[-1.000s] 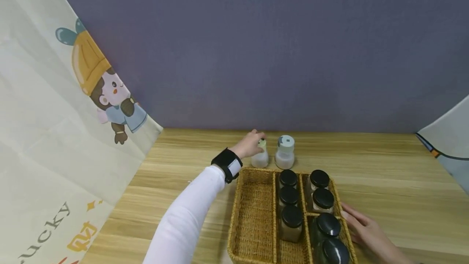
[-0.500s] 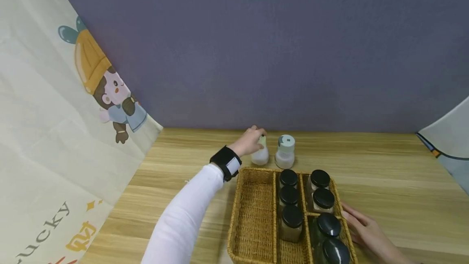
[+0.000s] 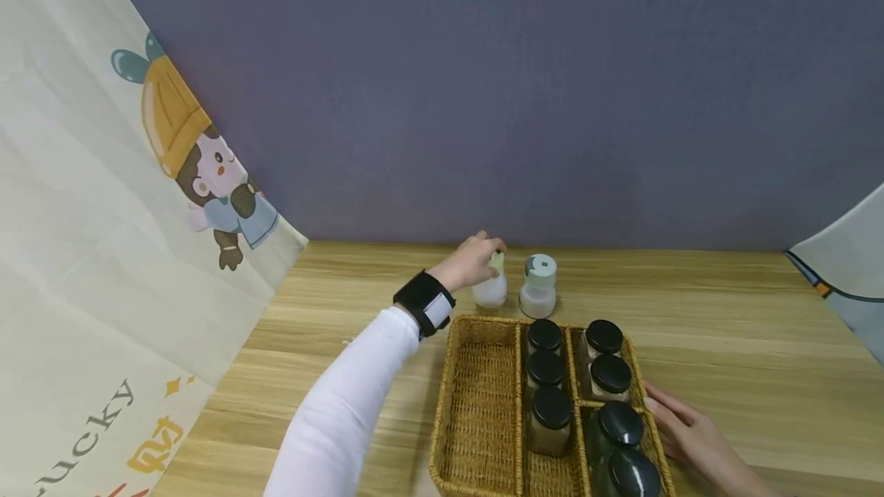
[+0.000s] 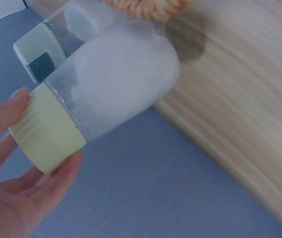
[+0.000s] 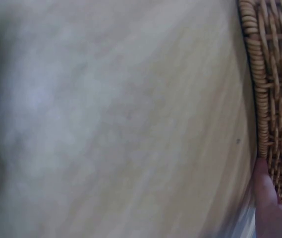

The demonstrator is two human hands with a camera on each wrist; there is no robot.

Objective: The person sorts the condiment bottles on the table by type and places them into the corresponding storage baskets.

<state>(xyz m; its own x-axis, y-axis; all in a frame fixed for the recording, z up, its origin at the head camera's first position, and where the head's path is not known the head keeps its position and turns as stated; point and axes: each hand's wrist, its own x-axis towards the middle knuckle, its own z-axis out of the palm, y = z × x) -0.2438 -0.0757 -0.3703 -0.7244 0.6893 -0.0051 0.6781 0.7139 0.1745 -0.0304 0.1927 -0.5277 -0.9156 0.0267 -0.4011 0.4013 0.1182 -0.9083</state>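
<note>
From the head view, the left hand (image 3: 470,263) curls its fingers round the cap of a small shaker (image 3: 491,290) near the table's (image 3: 725,328) far edge, just beside a second shaker (image 3: 537,286) and behind the wicker basket (image 3: 476,397); the right hand (image 3: 694,443) lies with straight fingers against the basket's right wall, its wrist cut off by the frame. The left wrist view shows fingertips (image 4: 22,99) and thumb pinching the shaker's pale green cap (image 4: 44,131), the body full of white powder; the right wrist view is blurred, showing only one fingertip (image 5: 264,183) touching the woven rim.

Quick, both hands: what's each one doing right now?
Left hand: pinches the pale green cap of the shaker jar.
Right hand: open, fingers straight against the wicker basket side, holding nothing.
</note>
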